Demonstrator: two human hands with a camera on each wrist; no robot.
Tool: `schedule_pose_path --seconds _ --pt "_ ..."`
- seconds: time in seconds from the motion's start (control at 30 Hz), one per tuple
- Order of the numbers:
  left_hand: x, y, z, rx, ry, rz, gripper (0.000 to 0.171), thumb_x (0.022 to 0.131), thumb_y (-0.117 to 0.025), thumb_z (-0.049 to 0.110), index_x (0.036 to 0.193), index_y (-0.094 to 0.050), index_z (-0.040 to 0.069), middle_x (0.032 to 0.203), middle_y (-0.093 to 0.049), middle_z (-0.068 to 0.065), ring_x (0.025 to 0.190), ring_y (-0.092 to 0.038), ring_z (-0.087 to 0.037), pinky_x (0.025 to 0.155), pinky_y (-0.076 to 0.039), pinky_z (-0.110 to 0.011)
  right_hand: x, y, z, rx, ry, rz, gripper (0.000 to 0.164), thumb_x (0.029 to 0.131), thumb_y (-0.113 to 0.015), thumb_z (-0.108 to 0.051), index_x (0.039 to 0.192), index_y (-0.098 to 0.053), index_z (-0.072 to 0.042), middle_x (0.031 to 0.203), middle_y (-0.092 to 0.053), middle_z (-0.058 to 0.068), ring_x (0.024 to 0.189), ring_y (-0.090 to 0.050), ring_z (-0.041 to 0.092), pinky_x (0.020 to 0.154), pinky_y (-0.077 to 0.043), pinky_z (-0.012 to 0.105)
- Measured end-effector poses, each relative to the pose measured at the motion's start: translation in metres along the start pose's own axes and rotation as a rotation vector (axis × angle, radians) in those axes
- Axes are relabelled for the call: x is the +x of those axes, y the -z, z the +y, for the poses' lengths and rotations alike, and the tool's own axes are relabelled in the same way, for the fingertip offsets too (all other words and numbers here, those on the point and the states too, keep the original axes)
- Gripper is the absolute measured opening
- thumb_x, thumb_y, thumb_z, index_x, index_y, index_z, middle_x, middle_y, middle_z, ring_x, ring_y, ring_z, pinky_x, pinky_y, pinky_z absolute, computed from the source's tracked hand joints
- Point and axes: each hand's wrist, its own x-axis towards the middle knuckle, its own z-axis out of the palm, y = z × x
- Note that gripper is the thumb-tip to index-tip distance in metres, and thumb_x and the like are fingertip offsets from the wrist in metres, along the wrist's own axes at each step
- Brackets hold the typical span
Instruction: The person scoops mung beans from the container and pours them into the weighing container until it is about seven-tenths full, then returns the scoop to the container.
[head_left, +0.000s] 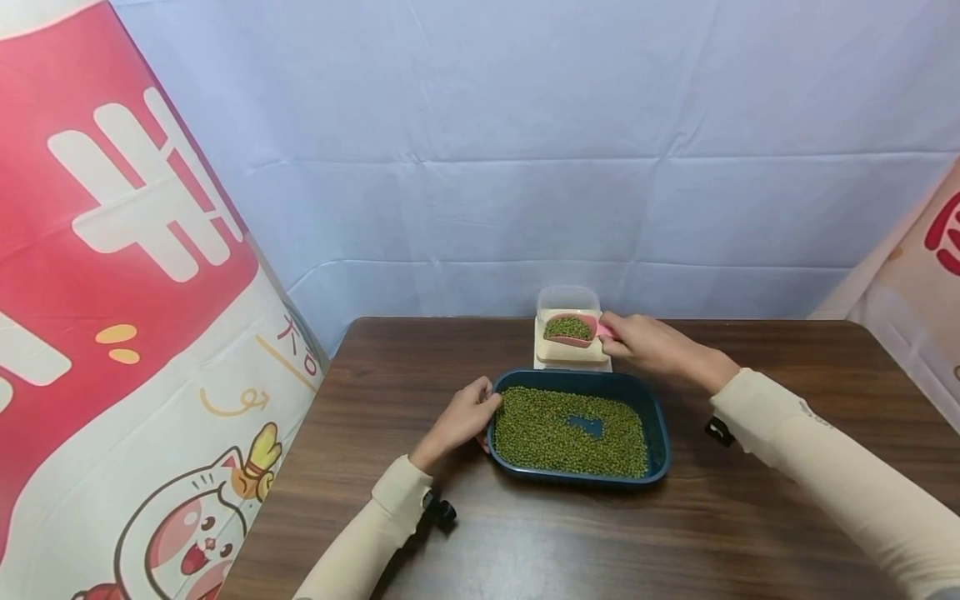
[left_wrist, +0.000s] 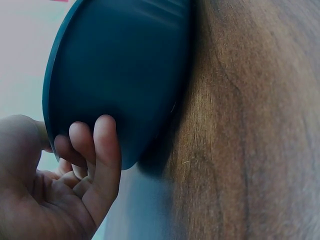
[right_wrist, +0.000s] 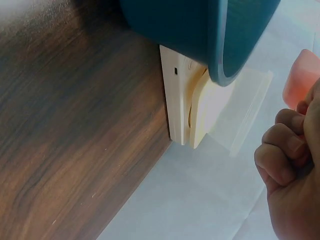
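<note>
Sleeves (head_left: 825,450) — pink scoop (head_left: 592,322), green beans (head_left: 567,328)

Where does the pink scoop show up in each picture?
Head: pink scoop slightly right of and below centre, gripped by the right hand.
Left wrist: not in it.
Right wrist: upper half, at the right edge.
Shared landmark: dark teal tray, in all three.

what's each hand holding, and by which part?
Right hand: pink scoop with green beans, by its handle. Left hand: blue tray, by the rim and wall at its left end.
</note>
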Motion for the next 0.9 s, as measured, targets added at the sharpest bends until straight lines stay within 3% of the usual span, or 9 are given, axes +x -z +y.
schedule_pose_path --seconds 0.57,0.9 --pt "0.0 0.001 0.0 0.02 -0.023 -0.002 0.022 0.102 -0.042 0.025 0.089 -0.044 0.007 0.061 -0.054 -0.013 0.042 -0.059 -0.027 0.039 -0.056 -0.039 0.009 0.011 0.022 -0.018 -0.053 0.022 0.008 0.099 -0.05 -0.016 0.099 -0.047 -0.008 0.065 -0.04 0.002 0.053 -0.036 0.013 0.046 -0.031 0.025" --pt "-0.001 0.001 -0.001 0.017 -0.025 -0.007 0.022 0.103 -0.043 0.024 0.089 -0.043 0.006 0.06 -0.053 -0.013 0.042 -0.059 -0.027 0.039 -0.056 -0.039 0.012 0.016 0.035 -0.03 -0.088 0.008 0.017 0.101 -0.051 -0.023 0.101 -0.048 -0.006 0.068 -0.043 0.004 0.055 -0.039 0.015 0.048 -0.034 0.028"
